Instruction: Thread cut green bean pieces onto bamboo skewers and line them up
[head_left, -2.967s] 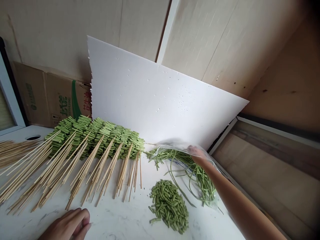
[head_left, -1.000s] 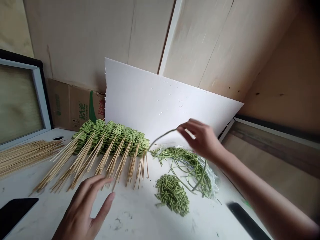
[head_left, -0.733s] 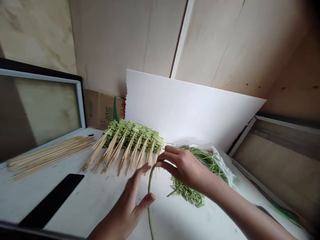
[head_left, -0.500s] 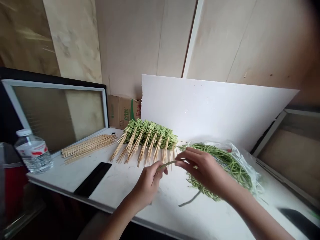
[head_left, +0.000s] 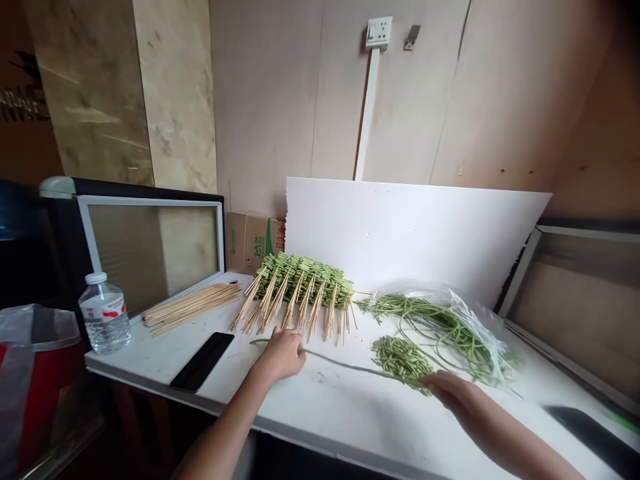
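A long green bean (head_left: 345, 364) stretches between my two hands, low over the white table. My left hand (head_left: 284, 353) is closed around it near one end, with a short tip sticking out to the left. On the right, my right hand (head_left: 447, 387) pinches the other end beside a pile of short cut bean pieces (head_left: 403, 357). Beyond my left hand lie stacked rows of skewered bean pieces (head_left: 305, 277), their bare stick ends pointing toward me. A bunch of long uncut beans (head_left: 440, 323) rests partly in a clear plastic bag (head_left: 480, 320) behind my right hand.
Loose bamboo skewers (head_left: 193, 305) lie at the left, near a black phone (head_left: 203, 360) and a water bottle (head_left: 105, 313). A white board (head_left: 410, 233) leans on the wall behind. A red bin (head_left: 45, 380) stands beyond the table's left end. Another dark flat object (head_left: 595, 433) lies far right.
My hands have moved far apart, the right one to the right and lower, the left one slightly left. The bean, bent between them before, is now stretched out. The view has tilted up.
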The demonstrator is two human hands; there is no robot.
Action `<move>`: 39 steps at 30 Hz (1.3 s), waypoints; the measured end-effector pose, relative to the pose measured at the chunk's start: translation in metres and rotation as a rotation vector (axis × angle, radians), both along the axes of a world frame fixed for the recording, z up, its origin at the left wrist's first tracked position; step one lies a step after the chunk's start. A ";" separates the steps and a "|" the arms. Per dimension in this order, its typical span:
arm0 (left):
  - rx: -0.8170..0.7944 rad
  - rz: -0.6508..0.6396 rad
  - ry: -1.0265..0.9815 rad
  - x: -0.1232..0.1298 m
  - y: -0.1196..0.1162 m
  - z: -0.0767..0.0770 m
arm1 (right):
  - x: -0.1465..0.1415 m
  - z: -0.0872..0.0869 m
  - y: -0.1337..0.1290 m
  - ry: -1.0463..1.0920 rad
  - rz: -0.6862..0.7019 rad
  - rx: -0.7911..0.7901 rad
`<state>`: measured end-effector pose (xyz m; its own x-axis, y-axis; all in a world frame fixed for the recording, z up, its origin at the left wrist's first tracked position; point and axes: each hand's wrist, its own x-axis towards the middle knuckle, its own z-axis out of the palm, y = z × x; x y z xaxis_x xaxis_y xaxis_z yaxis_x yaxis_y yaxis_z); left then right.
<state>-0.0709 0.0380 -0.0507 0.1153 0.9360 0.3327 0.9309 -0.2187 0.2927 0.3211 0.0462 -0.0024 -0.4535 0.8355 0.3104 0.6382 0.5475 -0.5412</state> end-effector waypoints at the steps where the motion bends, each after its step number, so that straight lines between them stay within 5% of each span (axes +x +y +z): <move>1: -0.062 -0.026 -0.007 0.004 -0.005 0.002 | -0.004 -0.002 -0.001 -0.004 0.016 0.007; 10: -0.336 -0.569 -0.632 0.102 -0.051 0.030 | -0.072 -0.013 -0.034 0.021 0.141 0.087; 17: -0.269 -0.422 -0.771 0.106 -0.043 0.019 | -0.055 -0.006 -0.037 0.081 0.151 -0.059; 25: -0.179 -0.387 -0.921 0.093 -0.028 0.011 | -0.030 0.016 -0.041 0.419 0.095 0.106; 32: -0.273 -0.474 -0.968 0.103 -0.042 0.027 | -0.043 0.009 -0.046 0.540 0.124 0.317; 39: -0.321 -0.518 -0.986 0.121 -0.064 0.041 | -0.057 -0.004 -0.048 0.489 0.237 0.312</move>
<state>0.0505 -0.0257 -0.0096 0.3324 0.9100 0.2478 0.0885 -0.2916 0.9524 0.2638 -0.0018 -0.0064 -0.3588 0.5663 0.7420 0.1993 0.8231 -0.5318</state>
